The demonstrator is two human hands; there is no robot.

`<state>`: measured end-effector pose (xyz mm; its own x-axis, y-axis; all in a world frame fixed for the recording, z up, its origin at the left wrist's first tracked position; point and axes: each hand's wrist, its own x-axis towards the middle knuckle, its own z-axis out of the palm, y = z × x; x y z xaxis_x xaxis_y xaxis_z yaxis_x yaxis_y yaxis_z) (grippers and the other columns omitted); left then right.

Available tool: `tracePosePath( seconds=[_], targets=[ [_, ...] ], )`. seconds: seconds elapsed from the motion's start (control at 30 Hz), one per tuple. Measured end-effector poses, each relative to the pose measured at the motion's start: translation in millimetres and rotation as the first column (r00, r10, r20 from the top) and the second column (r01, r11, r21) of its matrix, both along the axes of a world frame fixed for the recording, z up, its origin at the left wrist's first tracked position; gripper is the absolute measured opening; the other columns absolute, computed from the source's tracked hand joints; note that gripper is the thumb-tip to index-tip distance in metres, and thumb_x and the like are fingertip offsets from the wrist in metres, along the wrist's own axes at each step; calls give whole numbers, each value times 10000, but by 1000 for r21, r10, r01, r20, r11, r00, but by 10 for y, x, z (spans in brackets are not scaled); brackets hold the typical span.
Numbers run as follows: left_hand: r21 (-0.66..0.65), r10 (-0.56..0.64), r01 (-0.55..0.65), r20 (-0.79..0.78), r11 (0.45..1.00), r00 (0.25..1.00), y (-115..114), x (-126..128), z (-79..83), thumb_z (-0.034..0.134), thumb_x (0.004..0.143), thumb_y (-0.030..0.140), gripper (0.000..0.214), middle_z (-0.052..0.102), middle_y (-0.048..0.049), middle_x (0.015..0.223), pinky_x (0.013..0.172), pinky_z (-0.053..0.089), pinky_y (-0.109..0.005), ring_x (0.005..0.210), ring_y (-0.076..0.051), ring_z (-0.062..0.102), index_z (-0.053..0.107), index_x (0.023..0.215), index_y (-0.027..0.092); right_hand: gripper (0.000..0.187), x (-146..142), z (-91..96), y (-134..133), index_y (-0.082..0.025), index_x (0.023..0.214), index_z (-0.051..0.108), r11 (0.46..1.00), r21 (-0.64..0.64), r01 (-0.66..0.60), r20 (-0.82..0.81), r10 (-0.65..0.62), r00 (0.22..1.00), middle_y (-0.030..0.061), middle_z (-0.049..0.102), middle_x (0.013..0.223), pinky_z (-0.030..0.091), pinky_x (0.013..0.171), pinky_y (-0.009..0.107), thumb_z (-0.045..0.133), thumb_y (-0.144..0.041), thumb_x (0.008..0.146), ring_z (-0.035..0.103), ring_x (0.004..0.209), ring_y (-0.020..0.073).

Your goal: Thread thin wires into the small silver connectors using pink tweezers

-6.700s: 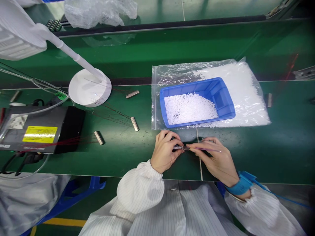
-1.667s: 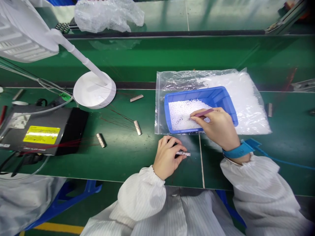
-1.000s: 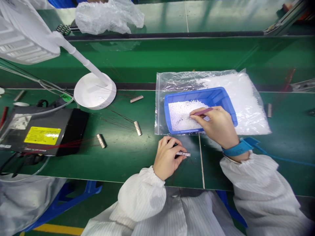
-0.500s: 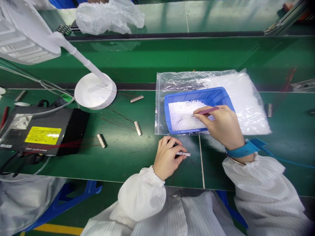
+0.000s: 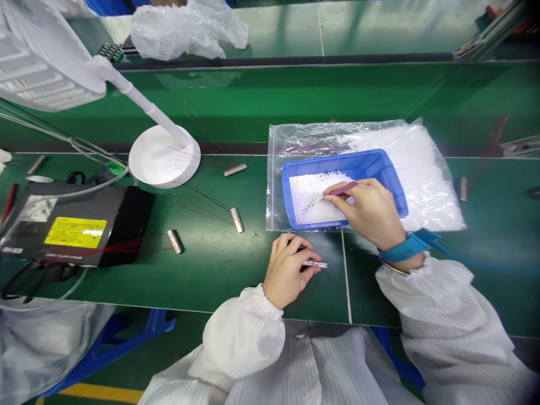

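Note:
My right hand (image 5: 373,211) is closed around reddish-purple tweezers (image 5: 345,188), their tips down among small white beads (image 5: 310,194). The beads lie in a blue plastic bin (image 5: 290,211), mostly toward its left end. Close to the table's front edge, my left hand (image 5: 289,270) pinches a small silvery connector-like strip (image 5: 315,263) with thin dark wires trailing from it. The fingers cover the strip's left part. A blue strap (image 5: 404,248) circles my right wrist.
Under the bin lies a clear zip bag (image 5: 426,180) full of white beads. Similar wired strips rest on the green table, one (image 5: 237,220) left of the bin and another (image 5: 174,241) farther left. A white lamp base (image 5: 164,160) and a black box (image 5: 122,225) stand left.
My right hand has shifted slightly left with the tweezers, deeper over the beads. My left hand and the strip stay where they were.

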<state>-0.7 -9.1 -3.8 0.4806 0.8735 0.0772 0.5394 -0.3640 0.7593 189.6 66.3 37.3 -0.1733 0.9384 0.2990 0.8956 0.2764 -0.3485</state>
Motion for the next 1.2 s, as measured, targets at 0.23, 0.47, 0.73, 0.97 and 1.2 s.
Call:
tracePosePath(
  seconds=[0.23, 0.47, 0.73, 0.97, 1.2],
  targets=[
    [-12, 4, -4, -1, 1000, 1000, -3, 0, -6, 690, 796, 252, 75, 616, -16, 958, 857, 378, -389, 991, -211, 474, 668, 865, 235, 148, 2, 2, 11, -231, 810, 701, 1000, -10, 6, 8, -6, 1000, -17, 729, 867, 454, 747, 363, 590, -324, 839, 617, 752, 205],
    [2, 6, -6, 16, 1000, 1000, -10, -1, -20, 673, 810, 261, 72, 609, -17, 951, 857, 375, -386, 986, -209, 471, 663, 873, 227, 146, 5, -8, 13, -236, 813, 703, 1000, -12, 15, 3, -15, 1000, -16, 729, 868, 456, 753, 352, 600, -338, 833, 617, 765, 207],
    [9, 9, -10, 19, 1000, 1000, -13, 2, -33, 688, 798, 254, 81, 611, -15, 949, 859, 378, -385, 984, -210, 472, 659, 868, 227, 164, 20, 7, 3, -218, 829, 706, 1000, -23, 21, -7, -21, 1000, -4, 729, 872, 446, 771, 349, 583, -325, 845, 629, 805, 207],
    [8, 9, -9, 14, 1000, 1000, -11, 1, -26, 684, 802, 256, 79, 612, -16, 956, 858, 381, -387, 986, -211, 472, 662, 874, 231, 182, 21, 4, 11, -230, 827, 706, 999, -29, 19, -26, -19, 999, -8, 728, 874, 449, 774, 354, 575, -356, 847, 631, 819, 213],
    [12, 11, -11, 11, 1000, 1000, -12, -2, -23, 685, 802, 249, 70, 613, -14, 951, 855, 373, -380, 981, -207, 467, 665, 866, 230, 177, -2, 18, 45, -231, 826, 708, 999, -33, 18, -1, -18, 1000, 1, 727, 850, 449, 763, 349, 581, -355, 842, 628, 779, 210]
  ],
)
